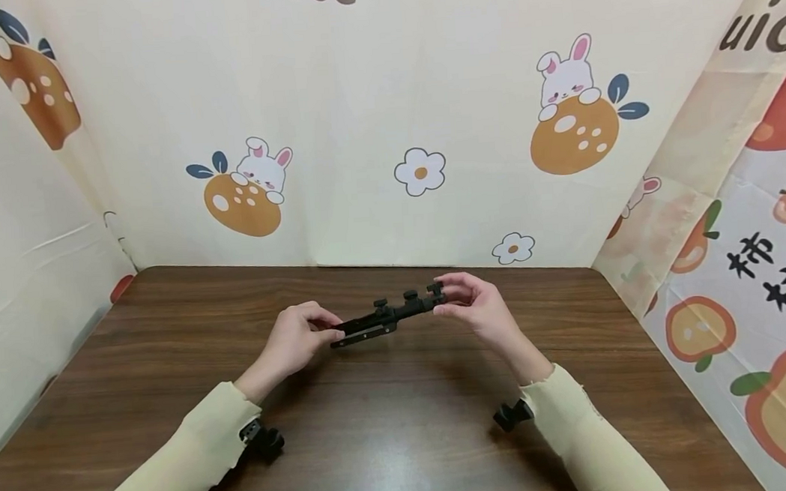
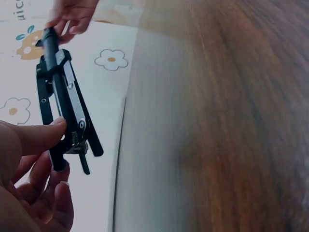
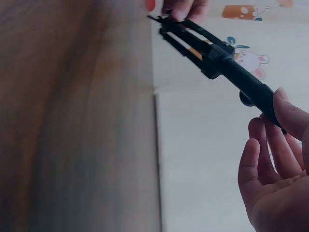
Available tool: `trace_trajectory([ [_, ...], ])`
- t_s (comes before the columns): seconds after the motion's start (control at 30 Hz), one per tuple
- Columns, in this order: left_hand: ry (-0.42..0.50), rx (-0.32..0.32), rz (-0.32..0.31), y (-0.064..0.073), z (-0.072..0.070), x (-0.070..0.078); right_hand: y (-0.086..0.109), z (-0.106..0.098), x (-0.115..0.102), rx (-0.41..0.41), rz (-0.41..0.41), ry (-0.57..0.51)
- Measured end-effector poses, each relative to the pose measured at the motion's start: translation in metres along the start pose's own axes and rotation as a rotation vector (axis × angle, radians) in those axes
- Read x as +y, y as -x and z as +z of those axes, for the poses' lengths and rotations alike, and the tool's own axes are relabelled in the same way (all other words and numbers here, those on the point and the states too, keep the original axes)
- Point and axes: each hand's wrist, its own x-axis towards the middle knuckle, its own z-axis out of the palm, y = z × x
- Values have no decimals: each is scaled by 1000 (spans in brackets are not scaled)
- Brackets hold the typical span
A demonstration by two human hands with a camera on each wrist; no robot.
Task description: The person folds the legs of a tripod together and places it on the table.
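Note:
A small black tripod (image 1: 395, 317) with folded legs is held up over the table between both hands, lying nearly level and a little higher at its right end. The left hand (image 1: 302, 336) pinches the leg end between thumb and fingers. At the other end, the right hand (image 1: 475, 306) grips the tube's tip by thumb and fingertips. In the left wrist view, the legs (image 2: 72, 96) lie close along the centre column, with metal joints near the thumb. A round knob (image 3: 246, 99) sticks out from the tube in the right wrist view.
Below is a brown wood-grain table (image 1: 404, 425). Printed cloth with rabbits and fruit hangs behind it (image 1: 359, 127) and along both sides. Black camera mounts (image 1: 263, 439) sit at the wrists, by the cream sleeves (image 1: 196, 453).

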Motion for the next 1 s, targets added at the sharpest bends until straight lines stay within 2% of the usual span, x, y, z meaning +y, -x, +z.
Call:
trace_trajectory([
  [0.13,11,8,28,1,-2,0,4,-1,9,13,43,44],
  [0.57,27,-6,-9,-5,-1,1,9,-3,32,8,141,195],
  [0.77,3,-64,34,-9,-2,-2,9,-5,38,-19,161,322],
  [1.0,18,-144,-20,-14,-1,-8,5,-5,45,-53,220,388],
])
